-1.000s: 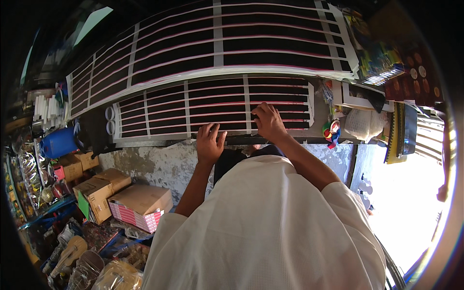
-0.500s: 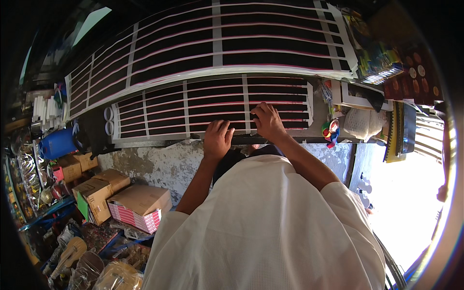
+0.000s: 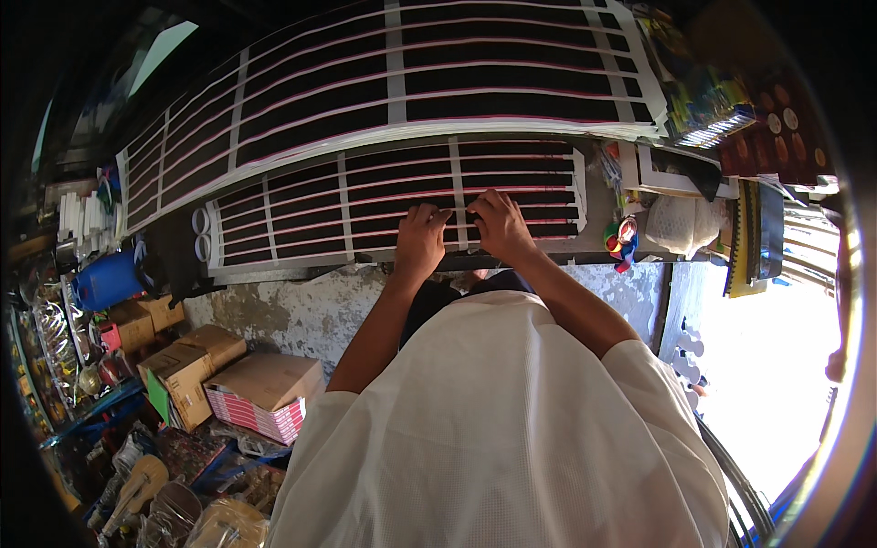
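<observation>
Skewing and creasing to be watched for

At the left, the long striped sheet [image 3: 301, 216] could be dragged askew, since its left end is held by no hand. In the middle, a crease or tear could be caused if the paper were tugged unevenly by the left hand [image 3: 422, 237] and the right hand [image 3: 500, 226]. At the right, the coloured bundle [image 3: 626, 236] could be knocked off the desk [image 3: 596, 206] if the right hand were swept outward.

The greater part of the sheet is laid out to the left of the left hand; between the hands, a pale cross strip [image 3: 456, 173] is seen, and a shorter part is spread beyond the right hand. Both hands are rested over its front portion, fingers curled, thumbs near forefingers; whether paper is pinched in either cannot be told.
</observation>
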Available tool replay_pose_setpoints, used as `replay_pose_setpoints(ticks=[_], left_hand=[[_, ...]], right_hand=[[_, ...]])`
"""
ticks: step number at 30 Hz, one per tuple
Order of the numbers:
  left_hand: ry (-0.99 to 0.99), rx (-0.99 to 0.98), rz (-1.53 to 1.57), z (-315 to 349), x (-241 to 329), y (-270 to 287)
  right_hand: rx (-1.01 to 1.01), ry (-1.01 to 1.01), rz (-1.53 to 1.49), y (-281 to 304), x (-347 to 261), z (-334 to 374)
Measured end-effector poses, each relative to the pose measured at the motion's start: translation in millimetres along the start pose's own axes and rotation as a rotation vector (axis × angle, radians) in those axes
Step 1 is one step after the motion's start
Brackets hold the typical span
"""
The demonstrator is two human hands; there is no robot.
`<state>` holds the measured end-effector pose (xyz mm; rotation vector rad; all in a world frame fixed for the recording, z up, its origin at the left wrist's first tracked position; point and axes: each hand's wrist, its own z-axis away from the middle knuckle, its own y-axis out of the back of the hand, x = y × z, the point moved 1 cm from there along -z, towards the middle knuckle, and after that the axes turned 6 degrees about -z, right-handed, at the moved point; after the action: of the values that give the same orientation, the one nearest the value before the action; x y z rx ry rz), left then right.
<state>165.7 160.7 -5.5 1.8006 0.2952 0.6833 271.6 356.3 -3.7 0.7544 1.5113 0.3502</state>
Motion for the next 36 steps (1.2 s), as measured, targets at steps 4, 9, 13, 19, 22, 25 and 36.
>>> replay_pose_setpoints(ticks=[4, 9, 13, 19, 22, 25, 36], left_hand=[[0.009, 0.032, 0.028, -0.4, -1.7, -4.9], [0.041, 0.043, 0.019, 0.8, -1.6, -10.0], [0.085, 0.027, 0.052, 0.9, -2.2, -15.3], [0.080, 0.016, 0.076, 0.6, -7.3, -19.4], [0.075, 0.016, 0.072, -0.5, -6.7, -18.2], [0.087, 0.006, 0.086, 0.3, -5.2, -12.9], [0.082, 0.156, 0.050, 21.0, -17.3, -0.5]], right_hand=[[0.005, 0.010, 0.005, -0.7, 0.3, 0.1], [-0.007, -0.018, 0.013, -3.3, 2.8, -0.7], [0.008, 0.013, 0.025, -2.9, 3.0, -0.5], [-0.016, 0.002, 0.035, -1.7, 2.5, -1.2], [-0.025, -0.002, 0.031, -0.9, 2.7, -1.4], [-0.023, -0.013, 0.034, -1.5, 2.2, -0.9], [-0.027, 0.006, 0.035, 2.0, 1.5, -1.1]])
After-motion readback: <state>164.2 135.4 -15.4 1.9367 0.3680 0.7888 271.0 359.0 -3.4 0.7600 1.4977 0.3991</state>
